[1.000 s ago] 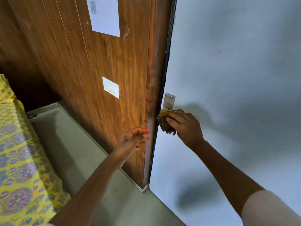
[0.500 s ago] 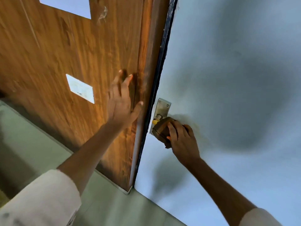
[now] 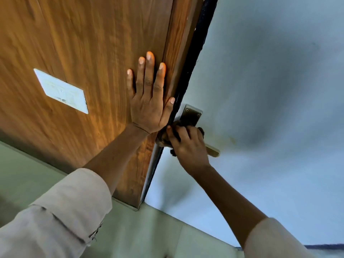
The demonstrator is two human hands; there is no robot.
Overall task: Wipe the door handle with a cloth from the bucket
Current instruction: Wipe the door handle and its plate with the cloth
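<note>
The metal door handle sticks out of a light blue-grey door; its back plate shows above my fingers. My right hand is closed around a dark brown cloth pressed onto the handle near its base, so only the lever's tip shows. My left hand lies flat, fingers spread, against the wooden panel just left of the door's edge. No bucket is in view.
A white switch plate sits on the wooden panel to the left. A black strip runs along the door's edge. Pale green floor lies below.
My left hand rose from beside the door's edge and now presses flat on the wooden panel. My right hand stayed on the handle with the cloth. The camera moved closer.
</note>
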